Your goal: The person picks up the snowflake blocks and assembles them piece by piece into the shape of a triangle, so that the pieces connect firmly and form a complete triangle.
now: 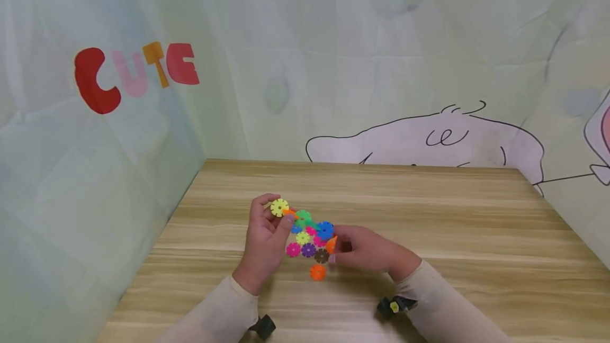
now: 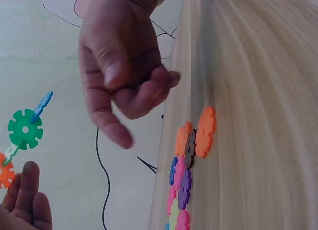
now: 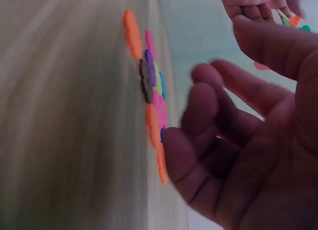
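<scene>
My left hand (image 1: 267, 237) is raised over the table and pinches a chain of interlocking notched plastic discs. In the head view the chain runs from a yellow disc (image 1: 279, 207) by an orange one to a green disc (image 1: 302, 219) and a blue disc (image 1: 325, 231). The left wrist view shows the green disc (image 2: 25, 129) beyond the left fingertips. My right hand (image 1: 364, 247) hovers beside loose discs, its fingers loosely bent and nothing visible between them. Loose discs lie flat below, among them a purple one (image 1: 308, 250), a brown one (image 1: 321, 256) and an orange one (image 1: 317, 272).
The loose discs lie close together on the wood-grain table (image 1: 452, 216), partly behind the chain and right fingers in the head view. A printed cloth backdrop (image 1: 286, 68) stands along the table's left and far edges. Both wrists carry small black cameras (image 1: 388, 307).
</scene>
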Demonstrator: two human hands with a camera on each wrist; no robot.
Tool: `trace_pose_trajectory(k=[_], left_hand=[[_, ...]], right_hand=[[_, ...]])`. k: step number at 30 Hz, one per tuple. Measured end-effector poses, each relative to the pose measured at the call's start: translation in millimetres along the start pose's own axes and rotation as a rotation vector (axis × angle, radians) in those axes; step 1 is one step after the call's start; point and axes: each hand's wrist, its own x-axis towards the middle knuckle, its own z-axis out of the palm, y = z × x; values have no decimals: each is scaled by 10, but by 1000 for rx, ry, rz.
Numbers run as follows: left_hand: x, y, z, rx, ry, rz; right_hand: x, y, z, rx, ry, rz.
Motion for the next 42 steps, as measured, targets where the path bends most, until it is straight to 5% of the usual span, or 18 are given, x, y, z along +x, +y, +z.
trace_pose_trajectory(k=[5,10,19,25,34,42], left_hand=[[13,16,2,8,-7,21],[23,43,8,31,0,3],[26,60,-1,64,-11,-27],[15,57,5,74,-9,-67],[-37,57,20,35,-39,-81],[-43,61,24,48,-43,-94]], right_hand=[[-13,-59,54,-87,-168,28],[-24,-79,66,-161,-225,39],[-33,-31,-12,-274,-129,69],[-33,-6,-28,-238,-70,101],[-68,-35,50,-248,-77,146],[-49,-17,74,-309,-72,85]])
